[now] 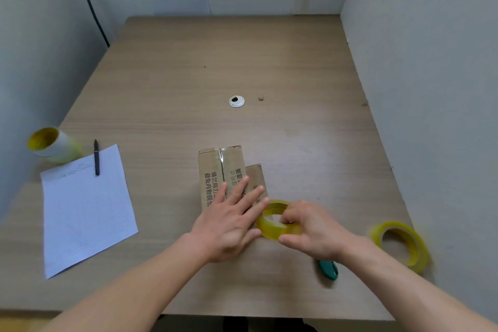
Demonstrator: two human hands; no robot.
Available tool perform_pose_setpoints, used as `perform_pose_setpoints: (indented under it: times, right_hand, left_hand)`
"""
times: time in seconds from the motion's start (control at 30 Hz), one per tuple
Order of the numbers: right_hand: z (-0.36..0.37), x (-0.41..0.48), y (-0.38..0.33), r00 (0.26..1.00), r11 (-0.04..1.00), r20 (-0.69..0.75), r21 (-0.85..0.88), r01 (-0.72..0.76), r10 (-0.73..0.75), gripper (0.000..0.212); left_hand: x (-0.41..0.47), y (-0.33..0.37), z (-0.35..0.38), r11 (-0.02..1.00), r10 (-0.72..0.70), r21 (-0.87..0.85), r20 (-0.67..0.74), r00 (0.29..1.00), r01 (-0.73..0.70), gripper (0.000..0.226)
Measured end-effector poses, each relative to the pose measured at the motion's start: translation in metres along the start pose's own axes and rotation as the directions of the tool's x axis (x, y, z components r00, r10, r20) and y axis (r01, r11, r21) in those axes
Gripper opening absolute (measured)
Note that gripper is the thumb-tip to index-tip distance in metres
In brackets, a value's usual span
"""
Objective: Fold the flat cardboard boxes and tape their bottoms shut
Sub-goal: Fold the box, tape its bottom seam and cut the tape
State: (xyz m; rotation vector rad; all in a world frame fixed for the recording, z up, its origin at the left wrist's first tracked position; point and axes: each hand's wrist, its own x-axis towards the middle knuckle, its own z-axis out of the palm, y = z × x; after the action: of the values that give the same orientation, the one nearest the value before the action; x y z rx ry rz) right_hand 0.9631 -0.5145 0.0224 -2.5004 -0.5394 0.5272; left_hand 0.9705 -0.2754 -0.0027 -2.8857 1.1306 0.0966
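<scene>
- The cardboard box (221, 172) is lying on the desk (242, 62), long axis and seam running 12 to 6.
- The left hand (231, 221) is pressing it, fingers spread.
- The right hand (310, 226) is pinching the tape roll (272, 221), touching the box's near end at 3 o'clock.

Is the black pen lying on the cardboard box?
No. The black pen lies across the top edge of the white paper sheet at the left, well apart from the cardboard box.
</scene>
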Motion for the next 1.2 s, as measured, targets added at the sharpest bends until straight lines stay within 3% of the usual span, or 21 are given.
perform_pose_setpoints:
  times: [0.13,0.3,0.43,0.53,0.67,0.83,0.9,0.93,1.0,1.03,1.07,1.1,1.13,1.2]
  right_hand:
    - [-0.015,0.003,0.003,0.993,0.997,0.092,0.023,-0.071,0.069,0.035]
    - [-0.032,0.017,0.001,1.000,0.945,-0.005,-0.328,0.005,-0.007,0.034]
    - [-0.038,0.025,-0.006,0.987,0.903,-0.085,-0.421,0.087,-0.135,0.029]
    - [-0.037,0.032,-0.008,0.956,0.876,-0.161,-0.459,0.147,-0.244,0.020]
    - [-0.032,0.037,-0.010,0.930,0.871,-0.261,-0.480,0.107,-0.258,0.025]
    - [-0.018,0.027,-0.005,0.892,0.921,-0.401,-0.388,0.040,-0.208,0.020]
    - [-0.010,0.013,-0.005,0.824,0.953,-0.523,-0.297,0.060,-0.215,0.025]
    - [-0.003,0.003,-0.003,0.762,0.977,-0.625,-0.206,0.053,-0.173,0.033]
    - [0.015,-0.021,0.003,0.577,0.993,-0.808,0.101,-0.056,0.114,0.043]
    - [0.026,-0.033,0.007,0.476,0.952,-0.825,0.266,-0.152,0.306,0.043]
    - [0.038,-0.043,0.013,0.420,0.876,-0.770,0.394,-0.276,0.479,0.043]
    - [0.052,-0.051,0.021,0.441,0.783,-0.652,0.447,-0.433,0.617,0.044]
    - [0.068,-0.057,0.027,0.502,0.698,-0.496,0.393,-0.598,0.709,0.049]
    - [0.095,-0.068,0.036,0.595,0.644,-0.266,0.167,-0.747,0.759,0.060]
  left_hand:
    - [0.007,-0.004,-0.009,0.989,-0.061,-0.136,-0.004,0.998,0.060,0.078]
    - [0.023,-0.001,-0.012,0.976,-0.097,-0.200,-0.055,0.994,0.084,0.078]
    - [0.044,0.002,-0.036,0.947,-0.158,-0.257,0.158,0.975,0.195,0.085]
    - [0.064,0.001,-0.050,0.939,-0.180,-0.227,0.314,0.932,0.258,0.069]
    - [0.081,-0.001,-0.059,0.893,-0.264,-0.242,0.401,0.877,0.379,0.041]
    - [0.088,0.004,-0.052,0.764,-0.403,-0.381,0.347,0.847,0.520,0.018]
    - [0.085,0.003,-0.046,0.747,-0.418,-0.411,0.320,0.850,0.522,0.018]
    - [0.084,0.003,-0.043,0.735,-0.421,-0.429,0.317,0.850,0.525,0.018]
    - [0.084,0.004,-0.042,0.702,-0.429,-0.470,0.320,0.844,0.535,0.018]
    - [0.084,0.004,-0.042,0.687,-0.434,-0.485,0.322,0.841,0.541,0.018]
    - [0.085,0.004,-0.042,0.679,-0.439,-0.493,0.321,0.839,0.544,0.018]
    - [0.085,0.004,-0.042,0.676,-0.445,-0.494,0.317,0.838,0.546,0.018]
    - [0.085,0.004,-0.042,0.675,-0.448,-0.494,0.314,0.837,0.548,0.017]
    - [0.085,0.005,-0.042,0.678,-0.446,-0.494,0.314,0.838,0.545,0.016]
